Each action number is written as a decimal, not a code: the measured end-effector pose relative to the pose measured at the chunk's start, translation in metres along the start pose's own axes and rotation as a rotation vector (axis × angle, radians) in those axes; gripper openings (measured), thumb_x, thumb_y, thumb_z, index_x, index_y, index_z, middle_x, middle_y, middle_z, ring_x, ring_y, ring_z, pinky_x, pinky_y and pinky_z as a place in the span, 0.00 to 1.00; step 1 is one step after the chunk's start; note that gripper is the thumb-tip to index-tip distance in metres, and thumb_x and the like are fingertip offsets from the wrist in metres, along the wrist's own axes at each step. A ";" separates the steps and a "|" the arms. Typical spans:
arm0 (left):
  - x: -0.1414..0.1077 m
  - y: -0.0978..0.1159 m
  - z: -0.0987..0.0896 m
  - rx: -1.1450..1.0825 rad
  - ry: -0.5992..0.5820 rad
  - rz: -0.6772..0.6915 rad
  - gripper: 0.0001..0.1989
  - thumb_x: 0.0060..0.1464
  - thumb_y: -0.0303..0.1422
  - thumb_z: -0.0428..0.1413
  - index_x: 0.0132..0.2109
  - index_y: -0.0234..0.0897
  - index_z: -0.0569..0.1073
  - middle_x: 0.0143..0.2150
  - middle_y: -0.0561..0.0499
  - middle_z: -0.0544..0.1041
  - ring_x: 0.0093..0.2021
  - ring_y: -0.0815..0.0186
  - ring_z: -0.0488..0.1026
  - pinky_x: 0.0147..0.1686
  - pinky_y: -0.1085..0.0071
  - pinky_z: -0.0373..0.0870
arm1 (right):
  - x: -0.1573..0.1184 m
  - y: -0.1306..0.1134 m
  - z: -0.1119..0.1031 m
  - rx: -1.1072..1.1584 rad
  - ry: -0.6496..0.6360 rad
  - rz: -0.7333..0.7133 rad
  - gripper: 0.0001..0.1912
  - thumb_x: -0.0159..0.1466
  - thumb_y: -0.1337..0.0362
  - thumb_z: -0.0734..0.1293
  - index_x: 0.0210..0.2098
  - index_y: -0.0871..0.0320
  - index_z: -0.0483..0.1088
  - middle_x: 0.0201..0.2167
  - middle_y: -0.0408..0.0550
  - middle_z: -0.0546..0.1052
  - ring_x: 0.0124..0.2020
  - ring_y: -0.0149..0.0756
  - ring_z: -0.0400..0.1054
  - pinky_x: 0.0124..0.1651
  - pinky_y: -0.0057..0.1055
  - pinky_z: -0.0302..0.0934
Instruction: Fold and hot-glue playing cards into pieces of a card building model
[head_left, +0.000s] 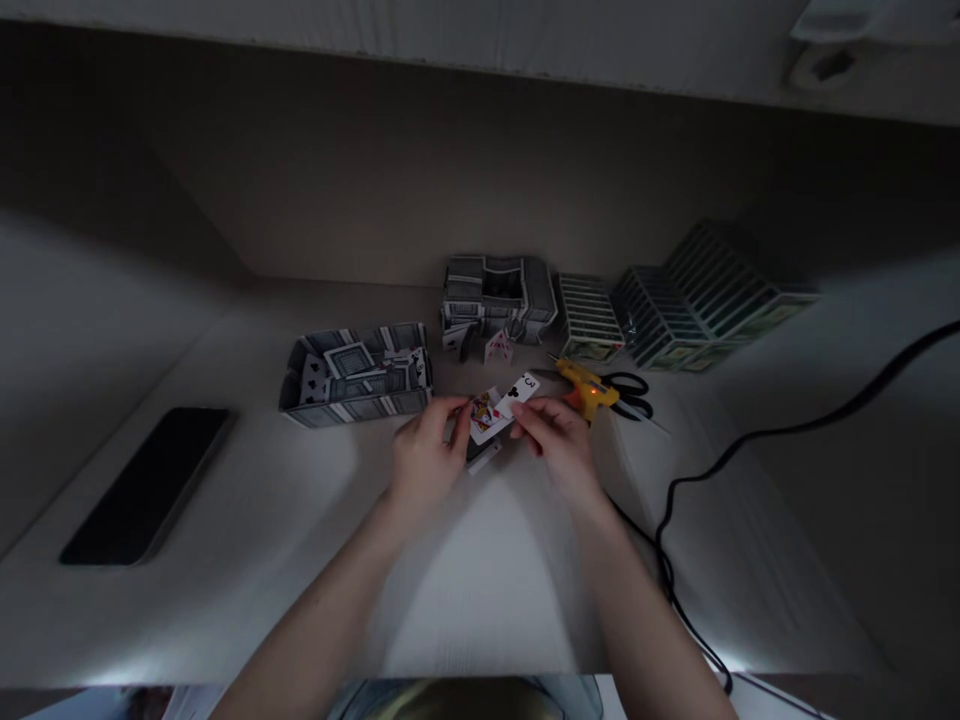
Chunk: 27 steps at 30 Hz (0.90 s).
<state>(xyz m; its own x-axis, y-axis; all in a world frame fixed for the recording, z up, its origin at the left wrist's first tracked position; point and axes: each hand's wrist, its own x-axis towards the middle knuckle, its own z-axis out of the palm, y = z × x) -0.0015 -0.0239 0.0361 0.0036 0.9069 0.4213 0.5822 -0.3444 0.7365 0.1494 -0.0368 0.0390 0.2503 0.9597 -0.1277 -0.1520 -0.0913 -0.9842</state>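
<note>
My left hand point(429, 440) pinches a playing card with a face figure point(486, 414) between thumb and fingers. In the fingertips of my right hand point(559, 440) is a three of clubs card point(519, 394), tilted, its lower end against the face card. Whether the two cards are joined I cannot tell. Just beneath them, another card point(484, 457) shows in part. Right of my right hand lies a yellow glue gun point(589, 390) with a small orange light lit, and black-handled scissors point(631, 392) lie beside it.
An open box made of cards point(356, 405) holds loose cards at the left. Behind stand a card-covered box point(499, 290), a small folded card point(499, 347) and striped stepped card structures point(697, 300). A phone point(146, 487) lies far left; a black cable point(720, 460) runs along the right.
</note>
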 end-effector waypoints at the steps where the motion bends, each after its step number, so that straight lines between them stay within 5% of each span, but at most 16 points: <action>1: -0.001 0.000 0.001 0.017 0.001 0.008 0.05 0.53 0.34 0.52 0.38 0.38 0.69 0.34 0.51 0.78 0.33 0.69 0.75 0.32 0.74 0.69 | -0.001 0.000 0.001 0.018 0.001 0.025 0.14 0.50 0.54 0.69 0.24 0.59 0.68 0.17 0.40 0.71 0.13 0.22 0.53 0.16 0.24 0.45; 8: -0.004 0.001 0.007 0.008 -0.015 0.073 0.02 0.52 0.31 0.52 0.35 0.38 0.68 0.34 0.50 0.78 0.34 0.68 0.75 0.33 0.73 0.69 | -0.004 -0.003 0.001 0.035 -0.037 0.135 0.14 0.50 0.54 0.69 0.26 0.60 0.68 0.21 0.45 0.76 0.11 0.23 0.57 0.13 0.23 0.41; 27: -0.006 -0.003 0.014 -0.343 -0.178 -0.143 0.05 0.51 0.33 0.52 0.32 0.37 0.64 0.36 0.49 0.77 0.35 0.69 0.74 0.34 0.71 0.70 | -0.005 -0.007 0.002 -0.031 0.050 0.121 0.13 0.51 0.56 0.68 0.24 0.60 0.68 0.18 0.43 0.75 0.09 0.23 0.56 0.12 0.23 0.45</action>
<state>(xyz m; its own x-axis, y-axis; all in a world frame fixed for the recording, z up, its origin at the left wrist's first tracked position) 0.0083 -0.0246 0.0235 0.1008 0.9688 0.2263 0.2819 -0.2459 0.9274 0.1475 -0.0401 0.0465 0.2791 0.9270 -0.2505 -0.1541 -0.2142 -0.9645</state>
